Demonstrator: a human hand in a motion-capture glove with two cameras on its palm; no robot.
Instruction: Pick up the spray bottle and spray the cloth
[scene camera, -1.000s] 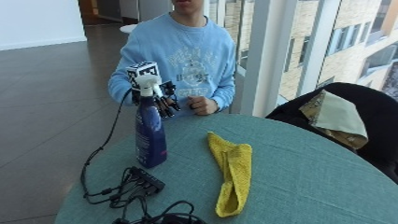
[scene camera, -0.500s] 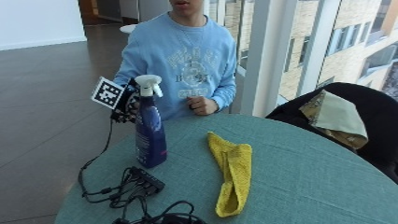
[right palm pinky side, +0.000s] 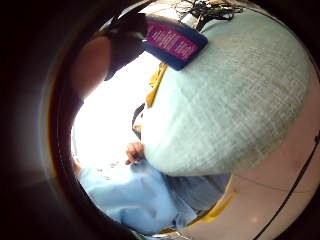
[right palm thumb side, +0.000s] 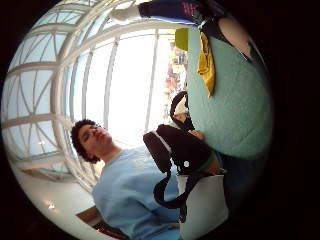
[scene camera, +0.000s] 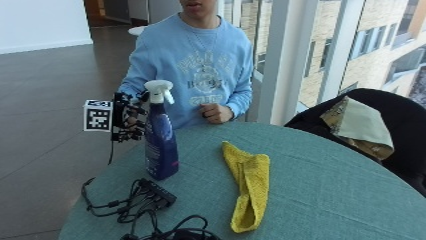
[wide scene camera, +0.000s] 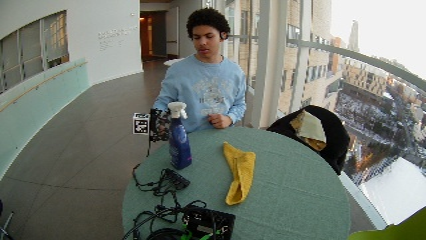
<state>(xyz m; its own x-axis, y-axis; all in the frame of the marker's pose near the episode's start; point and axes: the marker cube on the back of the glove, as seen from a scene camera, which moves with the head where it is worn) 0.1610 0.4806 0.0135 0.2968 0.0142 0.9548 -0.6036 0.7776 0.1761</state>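
Spray bottle (scene camera: 160, 140): upright on counter (scene camera: 319, 170), just beside fingers (scene camera: 133, 117) of gloved right hand (scene camera: 130, 116), whose state cannot be told. Yellow cloth (scene camera: 248, 184): farther off, flat.

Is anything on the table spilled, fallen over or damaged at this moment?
Nothing stands out. The spray bottle stands upright on the table, and the yellow cloth lies folded beside it, apart. The gloved right hand is beside the bottle's neck.
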